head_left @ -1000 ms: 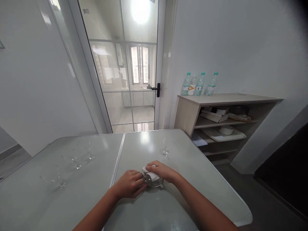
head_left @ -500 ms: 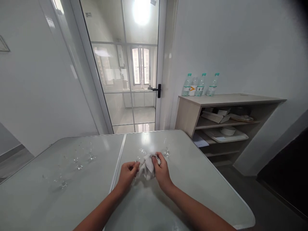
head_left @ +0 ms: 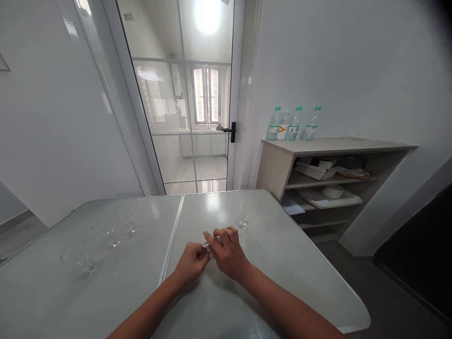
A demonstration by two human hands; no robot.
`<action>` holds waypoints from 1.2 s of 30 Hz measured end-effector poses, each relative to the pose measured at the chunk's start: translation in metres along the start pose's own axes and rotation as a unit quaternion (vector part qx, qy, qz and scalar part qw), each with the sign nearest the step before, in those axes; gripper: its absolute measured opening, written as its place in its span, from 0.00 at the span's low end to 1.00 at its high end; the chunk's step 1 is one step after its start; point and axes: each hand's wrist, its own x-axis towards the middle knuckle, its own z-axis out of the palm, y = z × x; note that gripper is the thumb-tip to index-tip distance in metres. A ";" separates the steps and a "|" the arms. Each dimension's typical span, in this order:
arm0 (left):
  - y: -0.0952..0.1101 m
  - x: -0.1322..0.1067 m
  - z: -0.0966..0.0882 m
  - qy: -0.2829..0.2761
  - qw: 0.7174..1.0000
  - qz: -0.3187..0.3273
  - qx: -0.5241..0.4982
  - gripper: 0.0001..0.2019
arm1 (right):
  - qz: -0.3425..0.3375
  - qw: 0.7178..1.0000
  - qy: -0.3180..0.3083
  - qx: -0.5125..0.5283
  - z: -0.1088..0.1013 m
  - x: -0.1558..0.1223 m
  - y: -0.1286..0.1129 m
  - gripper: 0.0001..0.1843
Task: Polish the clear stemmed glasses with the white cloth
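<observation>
My right hand [head_left: 228, 249] is closed over a white cloth [head_left: 212, 253], which is bunched up and mostly covered by the fingers. Close against it, my left hand [head_left: 193, 261] is closed in a pinch at the cloth's left side. It holds a clear stemmed glass, whose outline shows beside the cloth in the earlier view but is now almost wholly hidden by the hands and cloth. Both hands are above the pale table [head_left: 289, 278]. Just beyond my right hand, another stemmed glass [head_left: 243, 222] stands upright on the table.
Several clear stemmed glasses [head_left: 115, 242] stand on the left part of the table, across a white seam [head_left: 173, 230]. A glass door [head_left: 192, 108] is behind the table. To the right, a wooden shelf unit [head_left: 275, 165] bears several plastic bottles [head_left: 292, 126].
My right hand has turned over and closed round the cloth, which was spread wider between both hands before. The hands are now closer together, and the cloth and held glass are more hidden.
</observation>
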 end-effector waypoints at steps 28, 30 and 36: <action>0.015 -0.009 0.001 -0.002 0.859 0.383 0.338 0.11 | 0.424 0.673 -0.342 0.501 -0.015 0.010 0.043 0.18; 0.020 -0.008 -0.001 0.021 0.866 0.389 0.314 0.12 | 0.474 0.562 -0.323 0.596 -0.015 0.008 0.046 0.19; 0.011 -0.008 0.008 0.063 0.947 0.272 0.157 0.17 | 0.477 0.454 -0.111 0.744 -0.001 0.011 0.030 0.14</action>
